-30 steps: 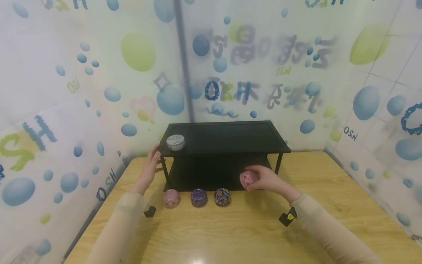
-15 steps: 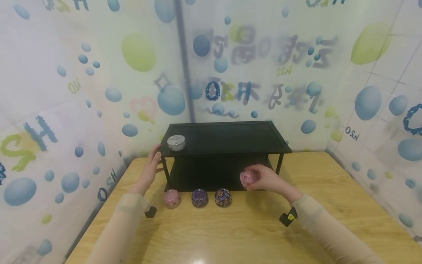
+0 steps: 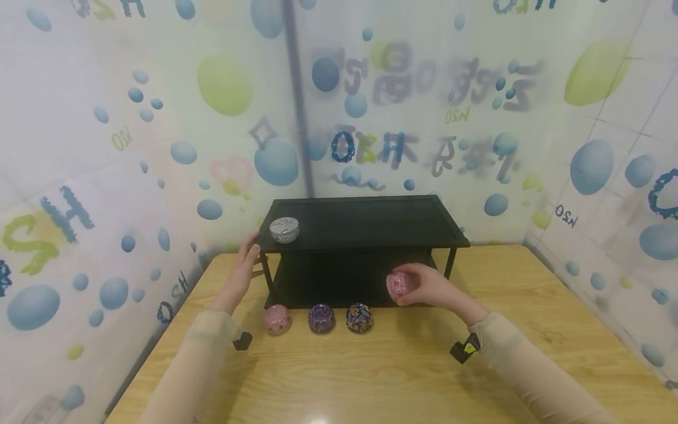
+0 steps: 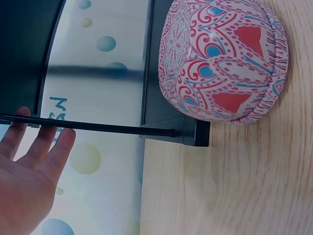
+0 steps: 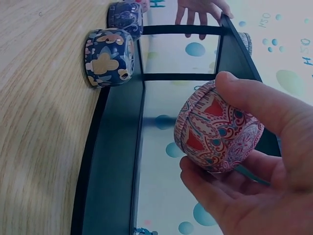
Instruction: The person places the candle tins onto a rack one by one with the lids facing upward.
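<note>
My right hand [image 3: 429, 287] pinches a small round tin [image 5: 217, 129] patterned in red, white and blue between thumb and fingers, raised in front of the lower level of a black two-tier shelf [image 3: 365, 221]. My left hand [image 3: 243, 268] is at the shelf's left front corner, its extended fingers [image 4: 58, 152] against the thin post. A matching pink tin [image 3: 278, 320] stands at the shelf's lower front edge, with a purple tin [image 3: 321, 318] and a dark floral tin [image 3: 359, 318] to its right. On the top tier, near the left end, sits a silver-grey patterned tin [image 3: 284, 229].
A light wooden table [image 3: 339, 377] bears the shelf, which stands near its back edge. Behind and on both sides hang pale wall coverings [image 3: 228, 141] printed with blue and green bubbles. Each wrist carries a small black device [image 3: 465, 348].
The view shifts very slightly. Both hands keep their places, the right still holding its tin before the lower tier and the left still at the post.
</note>
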Motion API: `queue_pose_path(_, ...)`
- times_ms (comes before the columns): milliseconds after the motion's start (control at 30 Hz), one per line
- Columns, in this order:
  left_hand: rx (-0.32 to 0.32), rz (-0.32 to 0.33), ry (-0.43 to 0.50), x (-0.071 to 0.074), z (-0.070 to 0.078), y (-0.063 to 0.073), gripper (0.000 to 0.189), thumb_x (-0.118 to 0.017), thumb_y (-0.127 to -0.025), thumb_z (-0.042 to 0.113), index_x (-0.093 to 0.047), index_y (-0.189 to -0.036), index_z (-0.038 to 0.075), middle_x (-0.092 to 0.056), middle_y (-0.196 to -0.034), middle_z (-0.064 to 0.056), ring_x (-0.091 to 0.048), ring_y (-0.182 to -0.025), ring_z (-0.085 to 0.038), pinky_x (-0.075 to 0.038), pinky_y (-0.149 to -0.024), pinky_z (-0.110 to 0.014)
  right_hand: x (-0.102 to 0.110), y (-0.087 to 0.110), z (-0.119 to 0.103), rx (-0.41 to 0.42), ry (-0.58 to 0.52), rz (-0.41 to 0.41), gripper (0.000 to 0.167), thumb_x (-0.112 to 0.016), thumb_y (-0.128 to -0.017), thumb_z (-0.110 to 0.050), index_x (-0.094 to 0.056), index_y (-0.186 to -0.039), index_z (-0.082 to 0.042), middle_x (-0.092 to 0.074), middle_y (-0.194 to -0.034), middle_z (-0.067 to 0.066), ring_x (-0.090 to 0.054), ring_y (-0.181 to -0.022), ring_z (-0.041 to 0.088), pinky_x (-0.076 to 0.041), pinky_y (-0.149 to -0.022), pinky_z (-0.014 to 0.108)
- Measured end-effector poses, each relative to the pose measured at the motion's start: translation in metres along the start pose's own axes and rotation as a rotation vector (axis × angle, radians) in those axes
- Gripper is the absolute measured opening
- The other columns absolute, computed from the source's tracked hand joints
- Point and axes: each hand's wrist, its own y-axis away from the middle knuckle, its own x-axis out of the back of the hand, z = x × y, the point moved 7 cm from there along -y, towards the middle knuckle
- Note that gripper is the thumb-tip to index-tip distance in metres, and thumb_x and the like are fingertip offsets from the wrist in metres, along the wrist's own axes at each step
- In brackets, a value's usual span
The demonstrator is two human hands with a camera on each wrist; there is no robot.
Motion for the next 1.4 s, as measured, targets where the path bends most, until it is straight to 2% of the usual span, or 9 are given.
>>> queue_pose_path(567, -0.012, 0.008, -0.009, 0.0, 0.0, -0.001, 0.058, -0.029, -0.106, 0.035, -0.007, -0.155, 0.013, -0.003, -0.157, -0.022, -0.026, -0.132, -0.054, -0.029, -0.103, -0.067, 0.008, -0.002, -0.006, -0.015, -0.031, 0.009, 0.067, -0.088, -0.068, -0.03, -0.061, -0.125, -0.009, -0.059, -0.118, 0.009, -0.053, -0.104, 0.028, -0.051, -0.087, 0.045)
queue_pose_path(1100, -0.004, 0.008, -0.005, 0.0, 0.002, 0.002, 0.059, -0.029, -0.106, 0.035, -0.006, -0.155, 0.011, -0.006, -0.155, -0.028, -0.023, -0.133, -0.055, -0.027, -0.103, -0.068, 0.014, 0.001, -0.011, -0.025, -0.065, 0.002, 0.069, -0.088, -0.068, -0.03, -0.059, -0.126, -0.009, -0.062, -0.111, 0.008, -0.057, -0.096, 0.024, -0.051, -0.081, 0.038)
queue_pose_path(1400, -0.001, 0.006, -0.002, 0.0, 0.0, 0.001, 0.058, -0.029, -0.106, 0.034, -0.007, -0.155, 0.013, -0.005, -0.156, -0.026, -0.025, -0.132, -0.054, -0.03, -0.102, -0.067, 0.015, 0.001, -0.012, -0.026, -0.074, 0.005, 0.068, -0.088, -0.068, -0.031, -0.06, -0.126, -0.009, -0.062, -0.11, 0.008, -0.057, -0.098, 0.028, -0.051, -0.082, 0.04)
